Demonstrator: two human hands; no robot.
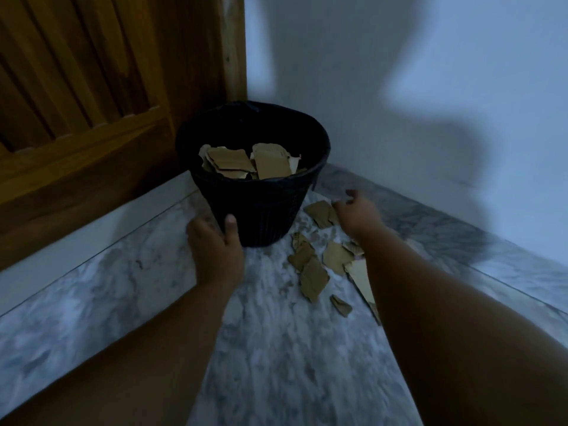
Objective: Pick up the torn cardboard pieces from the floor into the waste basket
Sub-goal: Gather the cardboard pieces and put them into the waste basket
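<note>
Nearest, pale veined marble floor (276, 348) was noted. Torn cardboard pieces (313, 279) were scattered on it right of centre, some hidden under the right forearm.

Further on, the left hand (215, 244) was set against the lower wall of the black waste basket (261, 210). The thumb was pressed on its front and the fingers were wrapped round its left side, so the basket was gripped.

The right hand (358, 215) was stretched over a larger scrap (319, 212) lying just beside the basket's base. Its fingers were curled downward but blurred, and whether anything was pinched could not be told.

Cardboard was seen piled inside the basket. A wooden door (92, 103) and a white wall (368, 72) stood behind.

The step was judged to be the pick of that scrap. A flat piece on smooth marble would best be slid, an edge raised by fingertips, then pinched, with the basket braced against tipping.
</note>
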